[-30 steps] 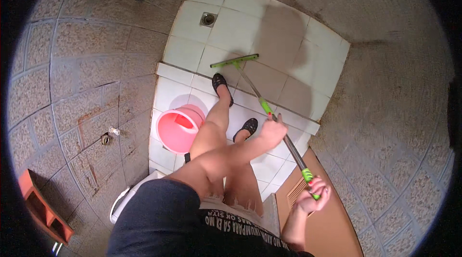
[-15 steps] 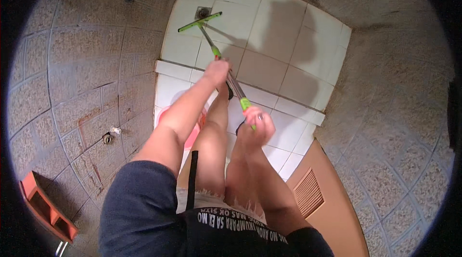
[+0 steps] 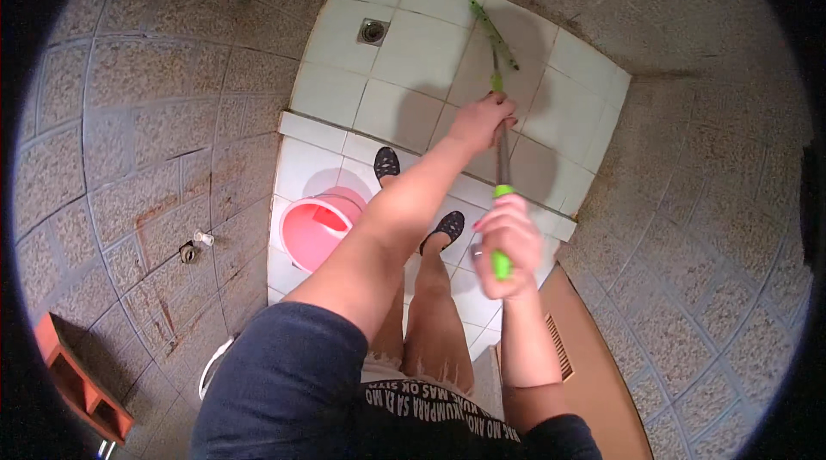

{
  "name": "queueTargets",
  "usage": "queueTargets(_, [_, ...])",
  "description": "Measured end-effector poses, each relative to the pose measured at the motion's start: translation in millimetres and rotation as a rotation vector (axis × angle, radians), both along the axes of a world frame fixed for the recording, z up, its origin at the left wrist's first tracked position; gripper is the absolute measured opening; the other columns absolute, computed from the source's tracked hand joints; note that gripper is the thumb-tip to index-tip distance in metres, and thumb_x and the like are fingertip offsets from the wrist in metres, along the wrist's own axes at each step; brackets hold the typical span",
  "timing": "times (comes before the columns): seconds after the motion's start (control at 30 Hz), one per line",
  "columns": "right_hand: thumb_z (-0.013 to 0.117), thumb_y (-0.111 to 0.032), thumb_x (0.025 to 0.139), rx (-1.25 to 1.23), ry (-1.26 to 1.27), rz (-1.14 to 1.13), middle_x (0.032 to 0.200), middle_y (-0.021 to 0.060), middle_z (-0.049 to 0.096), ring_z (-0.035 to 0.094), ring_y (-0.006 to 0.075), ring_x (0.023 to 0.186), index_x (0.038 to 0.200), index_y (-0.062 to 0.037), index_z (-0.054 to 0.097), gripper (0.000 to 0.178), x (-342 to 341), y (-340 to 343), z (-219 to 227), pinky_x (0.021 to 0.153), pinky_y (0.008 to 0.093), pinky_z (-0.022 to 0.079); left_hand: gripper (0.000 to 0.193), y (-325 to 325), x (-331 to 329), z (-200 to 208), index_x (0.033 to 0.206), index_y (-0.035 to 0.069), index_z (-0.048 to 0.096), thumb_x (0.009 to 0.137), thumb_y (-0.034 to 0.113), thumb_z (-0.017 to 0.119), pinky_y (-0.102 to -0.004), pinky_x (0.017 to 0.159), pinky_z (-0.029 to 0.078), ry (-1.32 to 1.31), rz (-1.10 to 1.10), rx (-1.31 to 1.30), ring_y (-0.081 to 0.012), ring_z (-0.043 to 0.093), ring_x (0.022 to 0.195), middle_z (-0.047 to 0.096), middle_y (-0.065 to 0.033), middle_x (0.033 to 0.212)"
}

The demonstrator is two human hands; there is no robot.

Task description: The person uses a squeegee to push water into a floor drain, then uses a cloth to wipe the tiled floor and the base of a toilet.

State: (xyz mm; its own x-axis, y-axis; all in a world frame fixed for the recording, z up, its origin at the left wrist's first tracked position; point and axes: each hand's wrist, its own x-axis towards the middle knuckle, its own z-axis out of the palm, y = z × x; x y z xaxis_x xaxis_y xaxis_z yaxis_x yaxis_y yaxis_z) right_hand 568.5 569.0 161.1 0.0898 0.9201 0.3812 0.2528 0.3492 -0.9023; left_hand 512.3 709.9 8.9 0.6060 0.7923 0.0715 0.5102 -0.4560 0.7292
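Observation:
Both my hands grip one long squeegee (image 3: 504,160) with a grey metal pole and lime-green parts. My left hand (image 3: 482,123) is wrapped round the upper pole, just below the green joint near the head. Lower down, my right hand (image 3: 509,246) closes on the green end grip, slightly blurred. The green squeegee head (image 3: 494,33) lies slantwise over the white floor tiles (image 3: 422,47) beyond a low tiled ledge. To its left, a square floor drain (image 3: 372,31) is set in the tiles.
A pink bucket (image 3: 320,226) with a scoop-like pink piece inside stands left of my feet in black slip-on shoes (image 3: 387,164). The raised ledge (image 3: 344,143) crosses the floor. Rough stone-tiled walls (image 3: 155,116) enclose both sides; an orange-brown door (image 3: 594,348) is at right.
The squeegee head has swung right, away from the drain, and turned steeper. Both hands moved right with the pole. The bucket and my feet now show more fully.

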Motion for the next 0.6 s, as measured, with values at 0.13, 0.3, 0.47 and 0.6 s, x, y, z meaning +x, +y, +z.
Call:
queueTargets(0.13, [0.059,-0.007,0.052,0.053,0.004,0.119,0.062,0.0050,0.053,0.055,0.0232,0.061,0.061,-0.0089,0.051,0.013,-64,16,-33,0.066,0.0375,0.043,0.015,9,-66,-10,0.089,0.007,0.061,0.080,0.018,0.062,-0.0391,0.074,0.048,-0.007,0.203,-0.634,-0.0340,0.060,0.086,0.062,-0.0146,0.097])
queueTargets(0.3, [0.056,-0.012,0.059,0.029,0.145,0.264,0.061,0.0031,0.049,0.050,0.0213,0.060,0.064,-0.0107,0.050,0.008,-149,17,-41,0.066,0.0378,0.040,0.006,-3,-181,-21,0.084,0.006,0.059,0.080,0.009,0.060,-0.0351,0.077,0.049,-0.017,0.304,-0.034,-0.0294,0.060,0.093,0.061,-0.0141,0.100])
queueTargets(0.47, [0.054,-0.016,0.067,-0.040,0.097,0.258,0.060,0.0020,0.045,0.044,0.0180,0.057,0.067,-0.0109,0.049,0.007,-145,28,-11,0.063,0.0382,0.038,0.024,-33,-204,-19,0.095,0.005,0.057,0.073,0.004,0.069,-0.0362,0.088,0.045,-0.114,0.484,-0.379,-0.0354,0.051,0.112,0.052,-0.0214,0.119])
queueTargets(0.6, [0.052,-0.019,0.074,-0.061,0.053,-0.058,0.059,0.0012,0.042,0.040,0.0154,0.054,0.069,-0.0111,0.048,0.011,-57,55,46,0.060,0.0386,0.037,0.052,-38,-201,9,0.119,0.001,0.045,0.072,0.005,0.068,-0.0380,0.102,0.033,-0.552,0.439,-0.477,-0.0339,0.044,0.119,0.041,-0.0216,0.131])
